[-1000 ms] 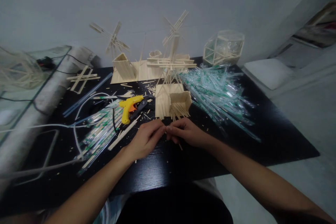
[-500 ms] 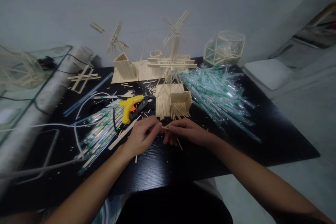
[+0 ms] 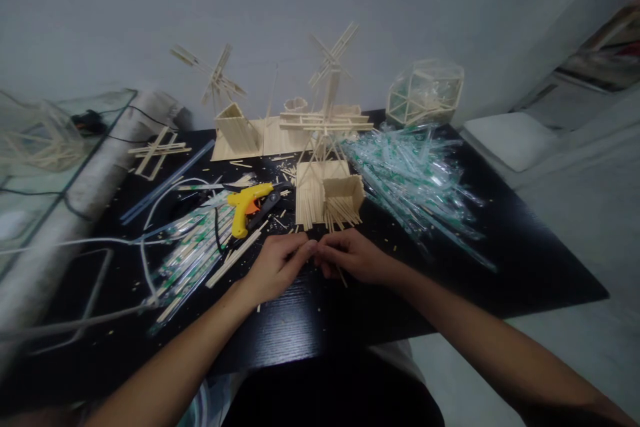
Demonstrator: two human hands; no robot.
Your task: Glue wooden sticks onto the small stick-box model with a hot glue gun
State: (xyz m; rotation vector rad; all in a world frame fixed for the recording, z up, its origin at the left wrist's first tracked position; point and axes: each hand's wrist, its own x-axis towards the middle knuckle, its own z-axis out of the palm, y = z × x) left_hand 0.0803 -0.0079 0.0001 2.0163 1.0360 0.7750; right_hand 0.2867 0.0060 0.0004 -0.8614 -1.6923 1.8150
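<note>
My left hand (image 3: 281, 265) and my right hand (image 3: 356, 256) meet over the table's front part, fingertips pinched together. The short wooden stick held between them is now hidden by the fingers. Below the right hand, the end of another thin stick (image 3: 343, 277) pokes out; whether it is held or lying there I cannot tell. Just beyond the hands stands a model of pale sticks: a flat base (image 3: 306, 197) carrying an open box (image 3: 345, 188) with loose sticks in it. A yellow glue gun (image 3: 243, 210) lies left of that, near my left hand.
Stick windmill models (image 3: 237, 130) line the wall side of the black table (image 3: 400, 300). Clear-and-green plastic wrappers (image 3: 415, 173) heap on the right; packaged sticks (image 3: 193, 247) and a white cable (image 3: 145, 267) lie left. A faceted stick frame (image 3: 425, 90) stands at back right.
My hands have drawn closer until the fingertips meet, covering the short stick that showed between them. The other things lie as before.
</note>
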